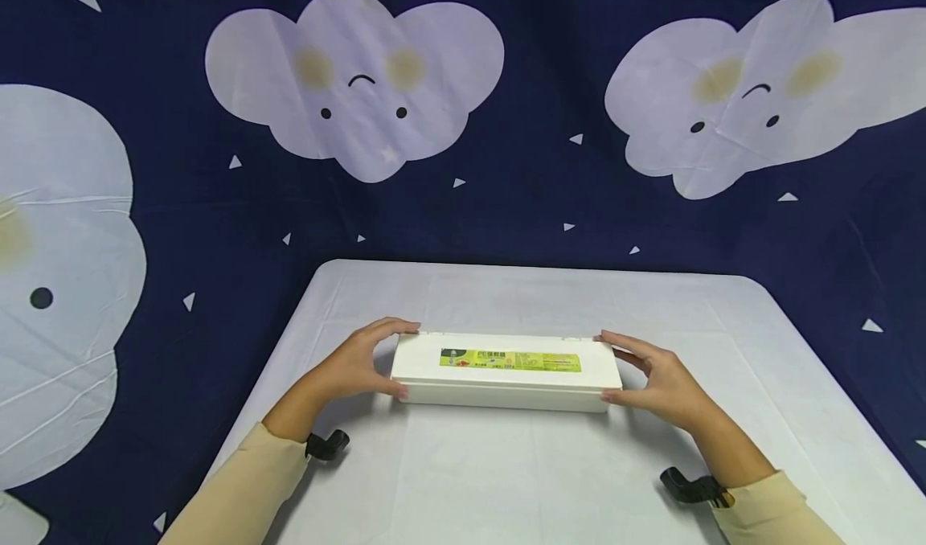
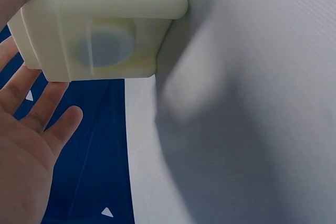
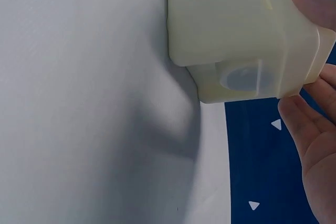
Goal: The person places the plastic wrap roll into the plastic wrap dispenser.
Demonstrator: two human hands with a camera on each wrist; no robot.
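Observation:
A long white plastic cling film box (image 1: 506, 400), its lid down, lies crosswise on the white table. A yellow-green printed label (image 1: 510, 360) runs along its top. My left hand (image 1: 359, 366) grips the left end, thumb at the front edge and fingers at the back. At the opposite end my right hand (image 1: 664, 383) holds it the same way. In the left wrist view a round grey shape (image 2: 110, 45) shows through the box's end wall. A similar round shape (image 3: 244, 77) appears in the right wrist view.
The white table (image 1: 463, 481) has rounded far corners. Behind and beside it hangs dark blue cloth (image 1: 535, 207) printed with clouds and small triangles. A black wrist mount (image 1: 329, 445) sits at the left cuff, another black mount (image 1: 690, 487) at the right.

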